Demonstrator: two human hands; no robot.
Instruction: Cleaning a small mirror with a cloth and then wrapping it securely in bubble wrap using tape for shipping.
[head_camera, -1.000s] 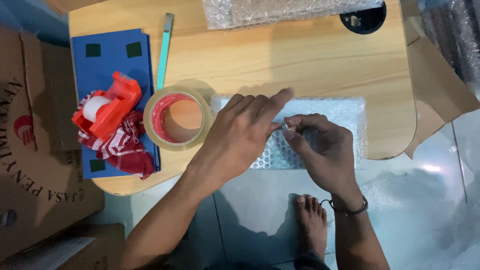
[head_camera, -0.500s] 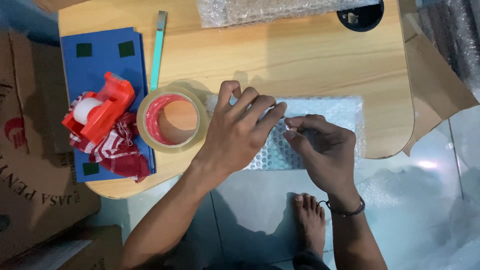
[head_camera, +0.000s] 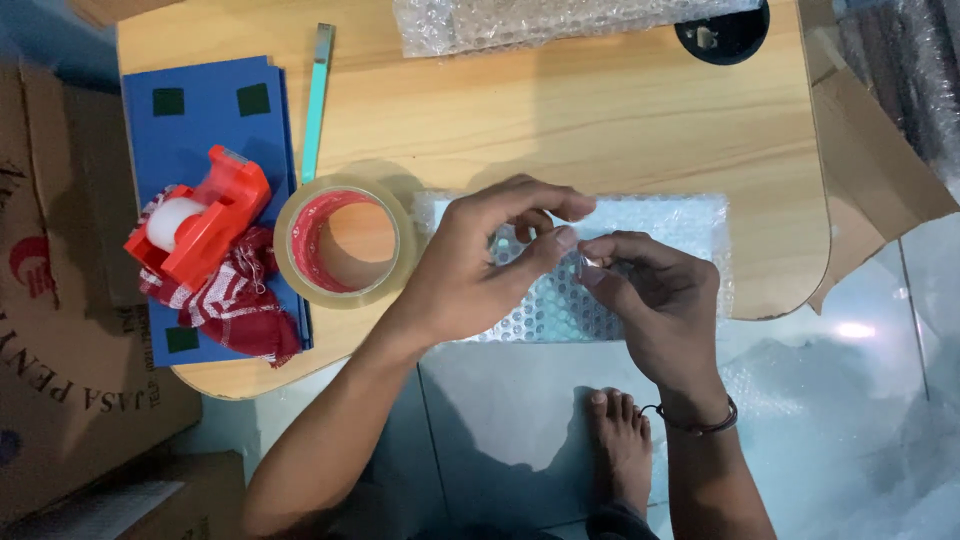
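My left hand (head_camera: 480, 270) hovers over the bubble-wrapped packet (head_camera: 660, 250), thumb and forefinger pinched together at their tips, the other fingers curled loosely above. My right hand (head_camera: 655, 300) meets it fingertip to fingertip, also pinching; whatever sits between the tips is too small and clear for me to tell. The packet lies flat under both hands, at the near edge of the wooden table (head_camera: 600, 110). Just beside my left hand, on its outer side, stands a roll of clear tape (head_camera: 345, 240). Beyond that, an orange tape dispenser (head_camera: 205, 220) rests on a red and white cloth (head_camera: 235, 310), over a blue folder (head_camera: 205, 110). Past my fingertips lies more bubble wrap (head_camera: 540, 20).
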